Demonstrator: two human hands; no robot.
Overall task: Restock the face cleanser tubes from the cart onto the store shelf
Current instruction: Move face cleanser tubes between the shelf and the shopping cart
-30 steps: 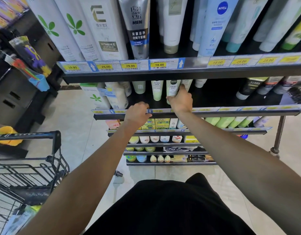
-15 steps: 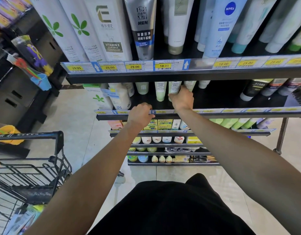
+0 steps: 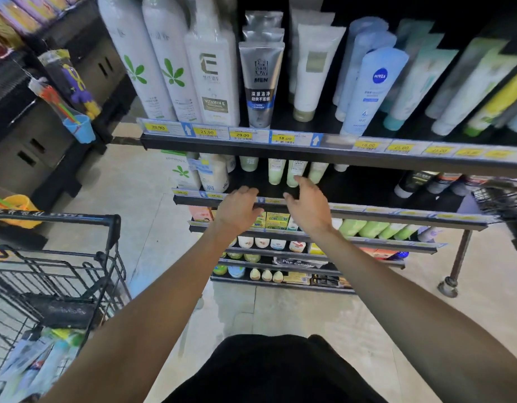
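Pale green face cleanser tubes (image 3: 295, 171) stand cap-down in a row on the second shelf (image 3: 367, 212), half hidden under the shelf above. My right hand (image 3: 308, 203) hovers just in front of them, fingers spread and holding nothing. My left hand (image 3: 238, 209) rests with loosely bent fingers over the front edge of that same shelf, holding no tube. The black wire cart (image 3: 56, 274) stands at the lower left with packaged tubes (image 3: 45, 356) in its basket.
The top shelf (image 3: 280, 148) carries tall white bottles, a grey MEN tube (image 3: 261, 82) and a blue Nivea tube (image 3: 373, 91). Lower shelves hold green tubes and small jars. A second wire basket (image 3: 501, 199) pokes in at the right. Tiled floor lies below.
My right hand has let go of the green tube on the second shelf and drawn back with its fingers spread. The left hand stays at the shelf edge. The view has tilted down slightly.
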